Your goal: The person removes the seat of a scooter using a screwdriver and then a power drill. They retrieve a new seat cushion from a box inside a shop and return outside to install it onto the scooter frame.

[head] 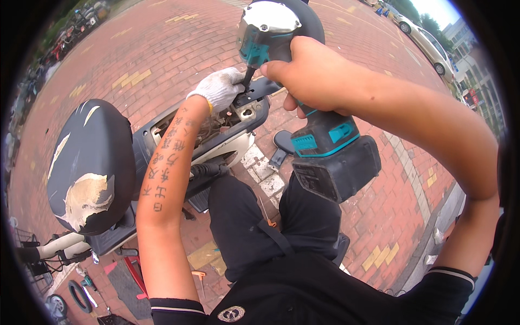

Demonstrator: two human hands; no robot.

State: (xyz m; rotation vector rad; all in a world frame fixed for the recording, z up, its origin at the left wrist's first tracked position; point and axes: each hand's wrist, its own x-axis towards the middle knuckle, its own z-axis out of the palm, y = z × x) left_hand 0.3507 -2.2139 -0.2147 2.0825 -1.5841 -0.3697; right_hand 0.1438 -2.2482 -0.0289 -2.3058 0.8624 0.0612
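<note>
My bare right hand (pixel 313 77) grips the handle of a teal-and-black cordless impact driver (pixel 260 42), with its battery hanging low. Its dark driver bit (pixel 250 75) points down at a black metal bracket (pixel 260 89) at the end of a scooter body (pixel 227 140). My left hand (pixel 219 89), in a white knit glove, has its fingertips closed at the bit's lower end. The fastener under the bit is hidden. Just below the glove, the scooter's open compartment (pixel 219 122) shows wiring inside.
A torn black scooter seat (pixel 93 162) stands at the left. Between my knees lies an orange-handled tool (pixel 271 222); another orange handle (pixel 199 274) is below. A loose tyre (pixel 79 296) rests at the lower left. Red brick paving (pixel 365 170) surrounds me, with a parked car (pixel 426 44) beyond.
</note>
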